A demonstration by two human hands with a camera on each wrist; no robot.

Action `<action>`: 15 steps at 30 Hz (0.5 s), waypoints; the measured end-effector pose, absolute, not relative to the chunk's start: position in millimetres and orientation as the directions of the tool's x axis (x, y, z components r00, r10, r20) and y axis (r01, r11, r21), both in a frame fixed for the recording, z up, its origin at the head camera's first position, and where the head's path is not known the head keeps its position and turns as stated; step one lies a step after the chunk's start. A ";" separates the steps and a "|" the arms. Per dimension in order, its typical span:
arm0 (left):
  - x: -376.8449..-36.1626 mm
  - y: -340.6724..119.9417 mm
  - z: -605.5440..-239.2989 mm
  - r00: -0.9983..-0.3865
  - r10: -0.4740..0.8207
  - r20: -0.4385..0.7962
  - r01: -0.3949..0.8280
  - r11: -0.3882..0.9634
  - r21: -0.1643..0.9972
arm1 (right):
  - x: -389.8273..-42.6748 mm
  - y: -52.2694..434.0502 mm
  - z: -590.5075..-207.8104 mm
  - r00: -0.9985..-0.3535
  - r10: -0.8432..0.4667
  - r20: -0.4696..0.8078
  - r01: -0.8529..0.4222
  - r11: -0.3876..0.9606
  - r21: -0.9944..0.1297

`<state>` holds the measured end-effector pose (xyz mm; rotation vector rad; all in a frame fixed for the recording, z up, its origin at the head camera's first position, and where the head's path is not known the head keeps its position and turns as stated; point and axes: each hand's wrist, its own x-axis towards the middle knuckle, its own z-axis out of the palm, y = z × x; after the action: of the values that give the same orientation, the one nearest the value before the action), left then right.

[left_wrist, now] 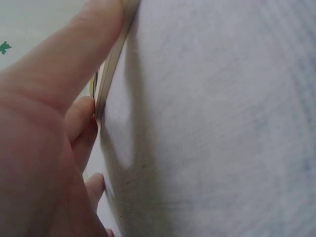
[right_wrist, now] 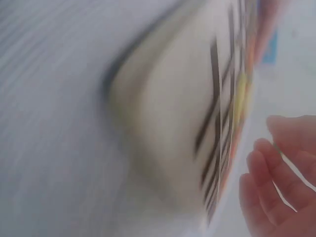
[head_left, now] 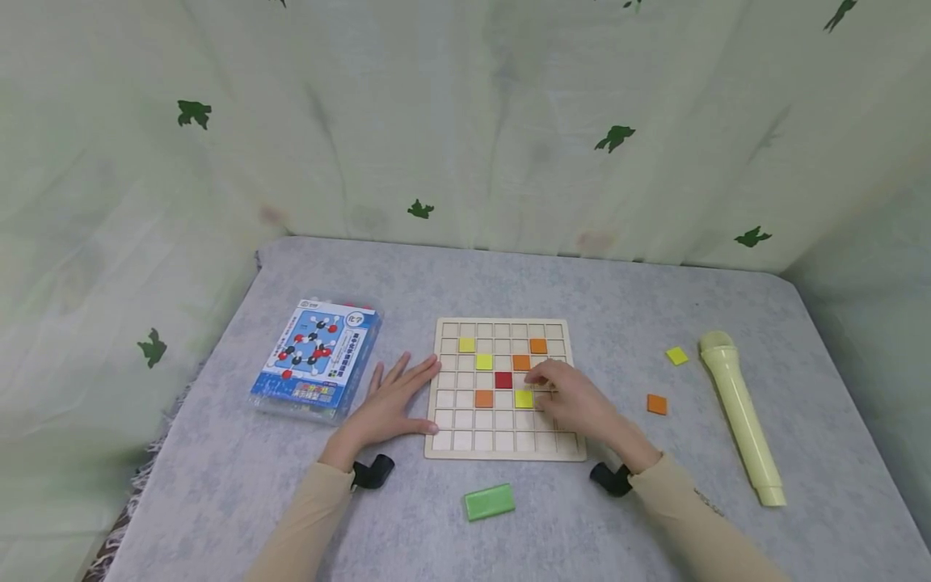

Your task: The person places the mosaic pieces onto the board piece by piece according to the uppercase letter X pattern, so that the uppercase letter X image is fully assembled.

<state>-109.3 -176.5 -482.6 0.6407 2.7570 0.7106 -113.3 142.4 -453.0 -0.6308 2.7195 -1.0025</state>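
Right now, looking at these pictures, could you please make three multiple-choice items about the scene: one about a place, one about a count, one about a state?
1. Where does the green block lie?
A. on the grey table, in front of the wooden grid board
B. inside the board
C. on the blue box

2. How many loose tiles lie right of the board?
A. none
B. two
C. five

3. How is the left hand?
A. flat, fingers spread
B. a fist
C. gripping the yellow-green microphone

Answers: 1 A, it lies on the cloth below the board's near edge. 2 B, one yellow tile and one orange tile. 3 A, fingers are straight beside the board's left edge.

left hand [head_left: 389, 402] flat, fingers spread, right hand [head_left: 570, 398] fingers curled
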 end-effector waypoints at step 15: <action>-109.2 -175.7 -481.5 -0.879 0.467 -0.098 0.357 0.780 0.513 | -84.2 284.3 -462.8 -0.974 -0.215 0.064 -0.210 0.769 -0.604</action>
<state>-109.2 -175.7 -481.5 0.6463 2.7531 0.7283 -84.2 284.3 -462.8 -0.3540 2.9458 -1.0046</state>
